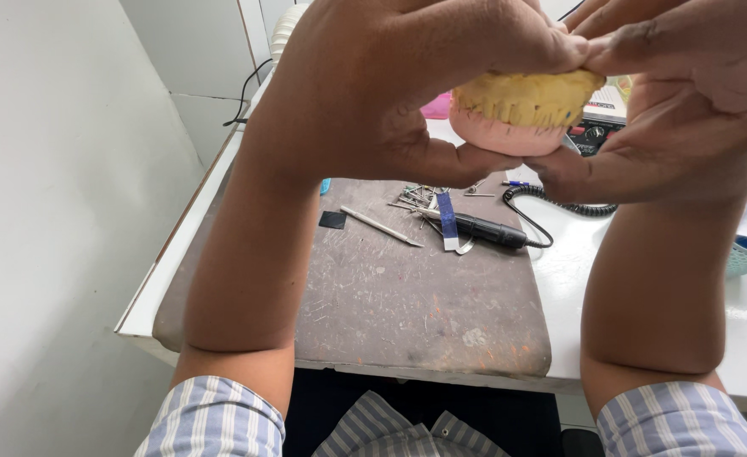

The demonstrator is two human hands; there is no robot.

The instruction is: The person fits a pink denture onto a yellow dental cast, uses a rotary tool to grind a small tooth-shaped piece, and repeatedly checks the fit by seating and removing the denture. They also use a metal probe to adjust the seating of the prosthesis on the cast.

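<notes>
We hold the yellow-and-pink dental cast (526, 114) up w/ both hands clamped on it, left hand (390, 85) & right hand (686, 93); black handpiece (487, 229) & burs (420, 196) lie untouched on bench (424, 305), so grinding prob. not begun

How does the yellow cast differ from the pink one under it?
The yellow cast sits on top, with a toothed, ridged lower edge; the pink cast lies beneath, smoother and rounder. The left hand covers much of the yellow; the pink shows more between the thumbs. Both are pressed together, held by left and right hand.
</notes>
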